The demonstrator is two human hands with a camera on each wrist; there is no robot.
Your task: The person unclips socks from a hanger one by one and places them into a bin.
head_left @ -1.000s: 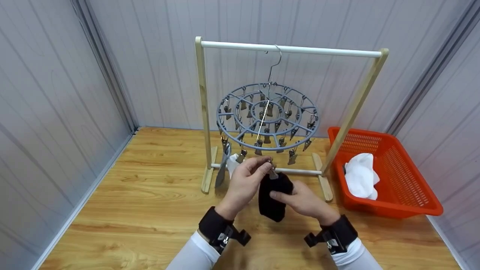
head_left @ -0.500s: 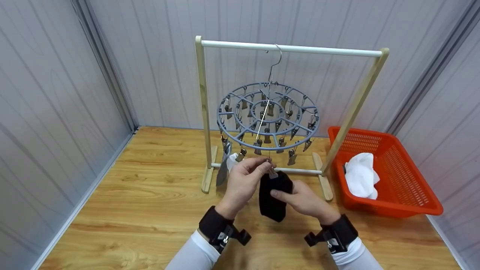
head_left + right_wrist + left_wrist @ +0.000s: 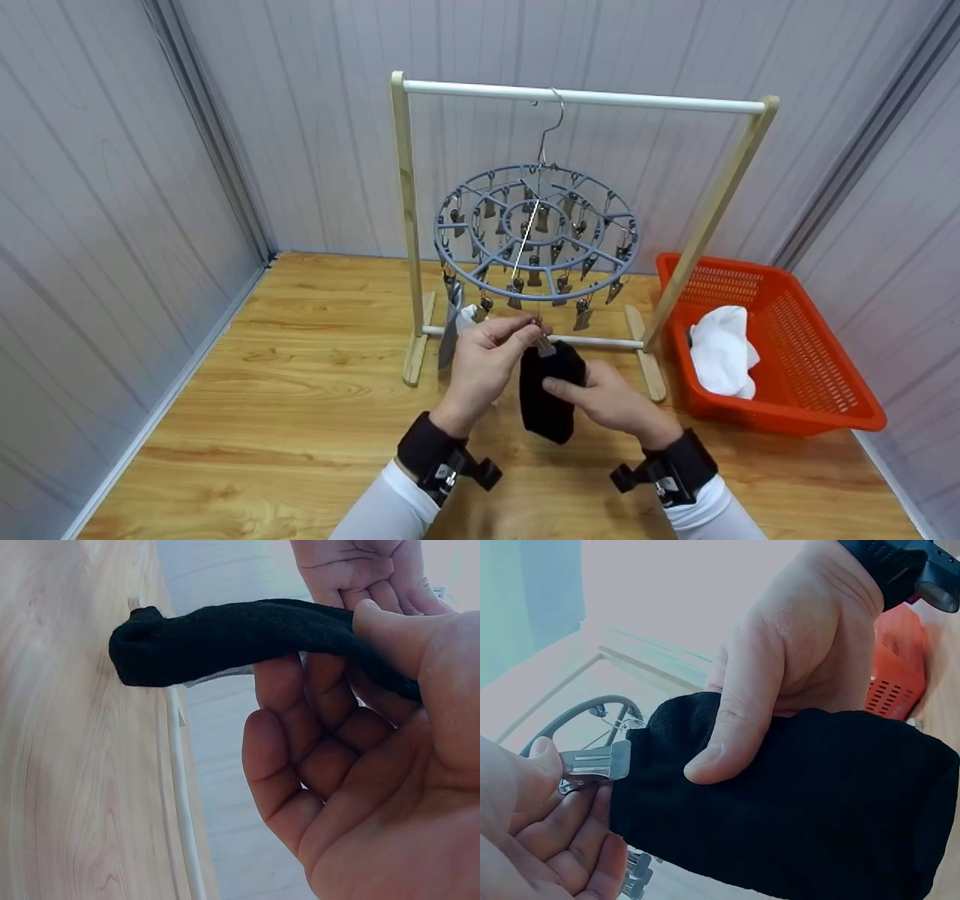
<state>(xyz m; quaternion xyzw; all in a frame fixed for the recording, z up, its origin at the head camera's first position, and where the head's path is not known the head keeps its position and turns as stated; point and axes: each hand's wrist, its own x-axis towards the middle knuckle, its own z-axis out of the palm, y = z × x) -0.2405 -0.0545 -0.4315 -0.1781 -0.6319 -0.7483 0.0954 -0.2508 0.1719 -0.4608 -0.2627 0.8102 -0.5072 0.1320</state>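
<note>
In the head view a black sock (image 3: 546, 397) hangs beneath the round grey clip hanger (image 3: 536, 298). My left hand (image 3: 480, 366) pinches the handles of a metal clip between thumb and fingers. Seen up close in the left wrist view, the flat end of that clip (image 3: 596, 762) lies over the sock's upper edge. My right hand (image 3: 611, 397) holds the sock near this edge, thumb in front and fingers behind. In the right wrist view the sock (image 3: 225, 641) stretches out from between thumb and fingers, its far end free.
A wooden stand with a white top rod (image 3: 660, 101) bears the hanger, with several other metal clips dangling. A grey cloth piece (image 3: 448, 341) and a white one (image 3: 466, 318) hang at its left. An orange basket (image 3: 832, 367) on the right holds white cloth (image 3: 721, 352).
Both hands stay almost in place on the clip and the sock. The grey cloth piece has swung slightly to the right.
</note>
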